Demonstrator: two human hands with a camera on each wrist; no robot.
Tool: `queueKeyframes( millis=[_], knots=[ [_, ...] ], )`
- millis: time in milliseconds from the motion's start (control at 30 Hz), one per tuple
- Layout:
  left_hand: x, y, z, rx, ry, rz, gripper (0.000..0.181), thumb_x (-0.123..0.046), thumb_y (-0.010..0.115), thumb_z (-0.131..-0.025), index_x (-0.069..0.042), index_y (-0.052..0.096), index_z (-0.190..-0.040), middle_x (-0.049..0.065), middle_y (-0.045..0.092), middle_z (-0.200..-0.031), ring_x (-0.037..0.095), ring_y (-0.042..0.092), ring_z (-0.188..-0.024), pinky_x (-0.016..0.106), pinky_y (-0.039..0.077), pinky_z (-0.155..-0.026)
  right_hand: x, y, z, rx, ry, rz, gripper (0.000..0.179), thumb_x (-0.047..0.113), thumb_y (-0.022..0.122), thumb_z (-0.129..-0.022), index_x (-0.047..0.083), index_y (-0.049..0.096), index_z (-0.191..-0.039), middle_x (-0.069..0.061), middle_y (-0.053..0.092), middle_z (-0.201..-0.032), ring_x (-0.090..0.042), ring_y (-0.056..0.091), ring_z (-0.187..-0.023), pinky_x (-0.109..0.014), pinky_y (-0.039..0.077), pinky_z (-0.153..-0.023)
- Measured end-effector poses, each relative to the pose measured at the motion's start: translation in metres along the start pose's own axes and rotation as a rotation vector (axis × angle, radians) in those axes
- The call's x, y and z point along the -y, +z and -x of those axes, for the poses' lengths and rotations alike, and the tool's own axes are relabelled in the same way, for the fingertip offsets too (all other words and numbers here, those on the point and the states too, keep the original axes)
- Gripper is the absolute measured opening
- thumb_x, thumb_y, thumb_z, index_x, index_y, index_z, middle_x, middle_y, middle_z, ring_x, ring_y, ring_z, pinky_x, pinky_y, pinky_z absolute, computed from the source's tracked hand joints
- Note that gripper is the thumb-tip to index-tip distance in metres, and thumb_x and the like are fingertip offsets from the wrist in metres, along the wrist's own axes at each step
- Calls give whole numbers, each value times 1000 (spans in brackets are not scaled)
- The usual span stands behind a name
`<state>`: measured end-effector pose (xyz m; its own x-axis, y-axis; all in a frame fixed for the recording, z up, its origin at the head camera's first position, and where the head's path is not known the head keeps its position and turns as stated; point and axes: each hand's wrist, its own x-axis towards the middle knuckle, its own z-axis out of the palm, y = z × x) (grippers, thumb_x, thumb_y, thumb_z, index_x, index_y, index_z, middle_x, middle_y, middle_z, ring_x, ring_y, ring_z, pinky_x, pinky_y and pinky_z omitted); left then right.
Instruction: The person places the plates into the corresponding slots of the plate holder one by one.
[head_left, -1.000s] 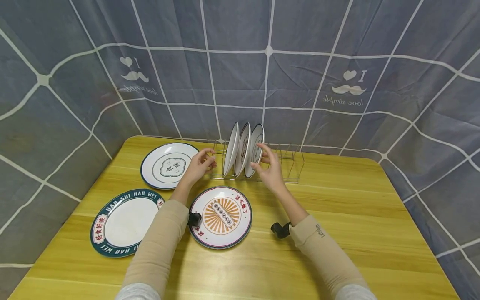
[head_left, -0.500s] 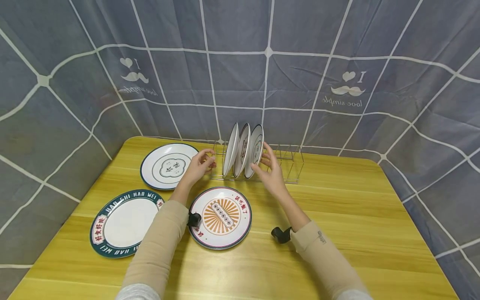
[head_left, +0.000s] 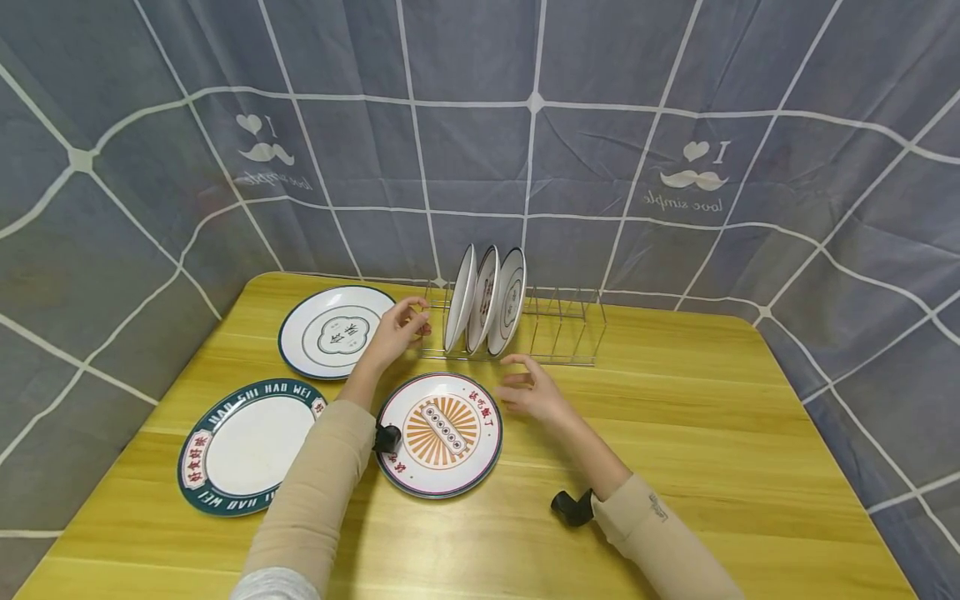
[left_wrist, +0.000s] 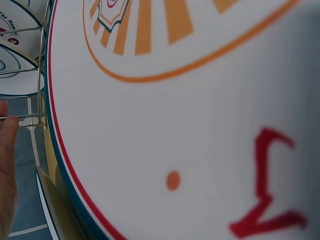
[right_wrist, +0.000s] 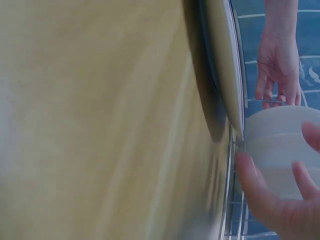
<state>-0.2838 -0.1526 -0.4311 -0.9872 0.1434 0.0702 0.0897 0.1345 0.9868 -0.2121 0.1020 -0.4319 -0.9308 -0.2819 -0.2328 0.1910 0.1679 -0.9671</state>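
At the back of the table a wire plate rack (head_left: 562,363) holds three plates upright: the left plate (head_left: 459,302), the middle plate (head_left: 482,310) and the right plate (head_left: 512,304). My left hand (head_left: 397,329) grips the rack's left end; in the left wrist view its thumb and finger (left_wrist: 7,130) pinch the wire. In front of the rack, just off the upper right rim of a plate with an orange sunburst (head_left: 442,433), is my right hand (head_left: 536,396). Its fingers are loosely bent and hold nothing. The right wrist view shows it below a racked plate (right_wrist: 275,142).
A white plate with a blue rim (head_left: 307,333) lies flat at the back left, partly behind my left hand. Nearer, a green-rimmed oval plate (head_left: 258,450) is partly covered by my left sleeve. A grey curtain (head_left: 600,167) hangs behind the table (head_left: 712,433).
My right hand has let go of the right plate in the rack and come down toward me. The plate stays upright. My left hand keeps its place at the rack's end.
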Motion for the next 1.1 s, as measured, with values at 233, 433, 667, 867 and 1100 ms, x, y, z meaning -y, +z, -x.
queueKeyframes(
  millis=[233, 433, 667, 867, 1100],
  knots=[
    [0, -1, 0, 3, 2, -9, 33, -18, 50, -95, 1, 46, -122, 18, 52, -90, 36, 57, -89, 42, 51, -71, -12, 5, 5, 296, 100, 63, 57, 3, 64, -84, 12, 40, -135, -23, 47, -117, -23, 61, -81, -39, 55, -67],
    [-1, -1, 1, 3, 4, -8, 32, -17, 49, -95, 0, 46, -122, 19, 53, -91, 35, 57, -88, 42, 50, -70, -16, 11, 5, 380, 70, 63, 57, -6, 64, -81, 5, 43, -133, -18, 51, -103, -19, 62, -72, -36, 56, -62],
    [-1, -1, 1, 2, 10, 1, 32, -16, 49, -96, 1, 45, -122, 16, 53, -89, 43, 54, -92, 42, 50, -69, -20, 14, 4, 338, -52, 257, 55, -11, 69, -73, 0, 53, -124, -11, 58, -80, -11, 56, -57, -26, 50, -50],
    [-1, -1, 1, 7, 8, 9, 35, -16, 49, -96, 3, 43, -124, 16, 53, -89, 46, 52, -93, 39, 50, -67, -22, 10, 2, 359, 16, 130, 53, -12, 65, -76, -2, 51, -125, -11, 61, -86, -13, 60, -64, -24, 51, -52],
    [-1, -1, 1, 8, 3, 18, 35, -15, 49, -96, 3, 43, -125, 13, 52, -87, 48, 51, -95, 42, 51, -70, -26, 0, 1, 396, 93, -23, 58, -14, 60, -76, -2, 45, -131, -14, 62, -94, -15, 61, -71, -22, 51, -55]
  ],
)
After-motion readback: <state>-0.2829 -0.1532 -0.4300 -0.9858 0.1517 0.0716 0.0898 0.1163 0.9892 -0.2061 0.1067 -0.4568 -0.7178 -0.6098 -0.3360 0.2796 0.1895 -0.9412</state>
